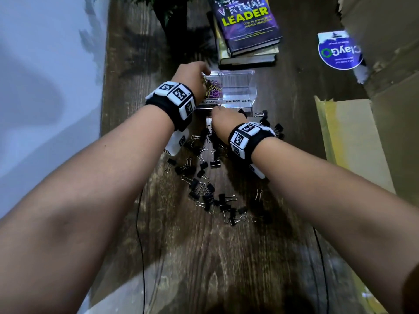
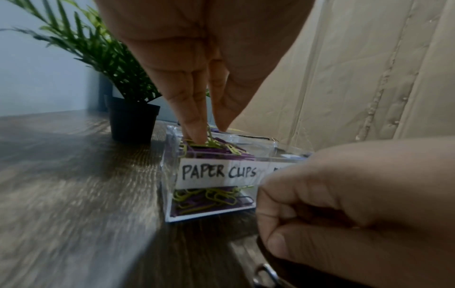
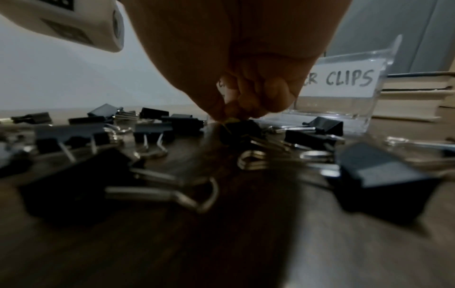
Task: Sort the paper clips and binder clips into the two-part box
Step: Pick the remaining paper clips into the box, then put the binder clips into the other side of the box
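Observation:
A clear two-part box (image 1: 238, 96) stands mid-table, labelled PAPER CLIPS (image 2: 219, 172) and BINDER CLIPS. Yellow and purple paper clips (image 2: 209, 196) fill its left part; its right part (image 1: 239, 86) holds nothing. My left hand (image 1: 199, 71) reaches into the left part, its straight fingers (image 2: 194, 124) and thumb close around a yellow clip on top of the pile. Just in front of the box, my right hand (image 1: 215, 113) is curled and pinches a small yellow paper clip (image 3: 230, 119) off the table. Black binder clips (image 1: 204, 166) lie scattered around and behind it.
A stack of books (image 1: 247, 30) lies behind the box and a potted plant (image 2: 133, 120) stands at its back left. Cardboard sheets (image 1: 396, 75) and a blue sticker (image 1: 337, 51) are on the right. Thin black cables (image 1: 142, 245) run along the near table.

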A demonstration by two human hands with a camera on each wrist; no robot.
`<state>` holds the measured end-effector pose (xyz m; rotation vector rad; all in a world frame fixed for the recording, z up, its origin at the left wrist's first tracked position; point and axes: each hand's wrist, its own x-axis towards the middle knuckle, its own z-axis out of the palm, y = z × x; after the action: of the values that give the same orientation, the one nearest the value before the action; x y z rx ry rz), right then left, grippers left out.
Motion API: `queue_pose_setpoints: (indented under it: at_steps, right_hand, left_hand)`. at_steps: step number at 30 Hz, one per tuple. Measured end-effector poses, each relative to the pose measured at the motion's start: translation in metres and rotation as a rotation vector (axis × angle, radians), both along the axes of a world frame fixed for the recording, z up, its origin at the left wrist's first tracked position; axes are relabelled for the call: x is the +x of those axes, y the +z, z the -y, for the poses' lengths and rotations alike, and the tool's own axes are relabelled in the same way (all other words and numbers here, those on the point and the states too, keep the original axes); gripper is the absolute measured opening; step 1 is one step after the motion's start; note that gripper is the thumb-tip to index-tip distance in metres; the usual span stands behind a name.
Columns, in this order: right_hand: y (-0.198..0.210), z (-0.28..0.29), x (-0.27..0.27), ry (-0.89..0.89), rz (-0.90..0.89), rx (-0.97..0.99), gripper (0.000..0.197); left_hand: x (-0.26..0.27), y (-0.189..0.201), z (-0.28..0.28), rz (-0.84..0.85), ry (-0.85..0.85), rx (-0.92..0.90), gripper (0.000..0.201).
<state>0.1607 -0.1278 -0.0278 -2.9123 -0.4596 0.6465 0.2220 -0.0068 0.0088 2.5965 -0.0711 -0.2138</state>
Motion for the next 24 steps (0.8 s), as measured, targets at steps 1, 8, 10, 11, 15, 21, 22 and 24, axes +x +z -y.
queue_pose_setpoints:
  at_steps: [1, 8, 10, 11, 15, 21, 22, 24]
  right_hand:
    - [0.0, 0.002, -0.001, -0.012, -0.021, 0.023, 0.029]
    - [0.04, 0.001, 0.027, -0.274, 0.089, 0.498, 0.016]
    - [0.047, -0.002, 0.042, -0.271, 0.182, 0.517, 0.014]
    - [0.046, -0.004, 0.047, -0.261, 0.207, 0.509, 0.013]
    - [0.034, -0.013, 0.058, -0.203, 0.181, 0.37, 0.01]
    - [0.027, -0.006, 0.047, -0.248, 0.224, 0.427, 0.016]
    - [0.03, -0.004, 0.038, -0.264, 0.233, 0.448, 0.014]
    - [0.034, 0.001, 0.013, -0.253, 0.182, 0.461, 0.011]
  left_hand:
    - [-0.005, -0.001, -0.001, 0.007, 0.032, -0.035, 0.037]
    - [-0.068, -0.006, -0.022, 0.026, 0.261, -0.241, 0.027]
    - [-0.097, -0.012, -0.028, -0.063, 0.257, -0.212, 0.02]
    - [-0.112, -0.016, -0.031, -0.095, 0.255, -0.197, 0.018]
    - [-0.165, -0.029, -0.036, -0.228, 0.229, -0.143, 0.01]
    - [-0.198, -0.044, -0.025, -0.244, 0.108, 0.033, 0.02]
    - [-0.199, -0.045, -0.023, -0.229, 0.1, 0.057, 0.025]
    - [-0.199, -0.048, -0.017, -0.197, 0.077, 0.089, 0.031]
